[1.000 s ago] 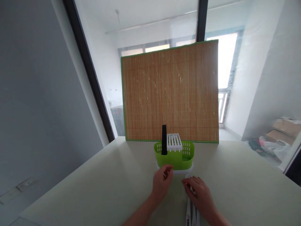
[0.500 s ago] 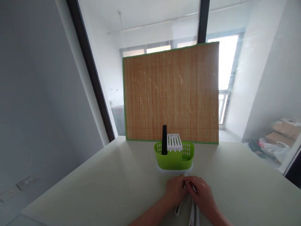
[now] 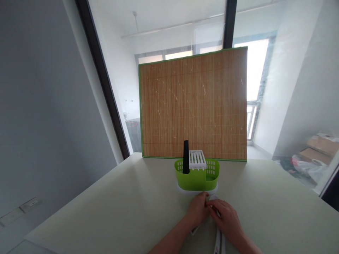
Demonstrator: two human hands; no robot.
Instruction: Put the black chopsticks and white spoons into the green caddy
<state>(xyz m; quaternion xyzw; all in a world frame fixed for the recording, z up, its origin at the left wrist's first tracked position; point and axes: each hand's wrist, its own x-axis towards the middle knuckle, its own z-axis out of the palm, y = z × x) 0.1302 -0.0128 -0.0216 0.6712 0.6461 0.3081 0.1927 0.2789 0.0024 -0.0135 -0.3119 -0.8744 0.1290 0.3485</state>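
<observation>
My left fingers (image 3: 203, 196) are wrapped round one white utensil (image 3: 195, 230); right fingers (image 3: 215, 203) pinch narrow over more white handles (image 3: 217, 243), can't tell if gripping, all toward the front edge of the bench (image 3: 119, 204). I'd pin those and lift mine clear, no dragging.

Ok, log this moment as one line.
left hand: apparently holding slim white-handled utensil | right hand: over long white handles, fingertips at left hand | green plastic caddy: upright beyond hands
</observation>
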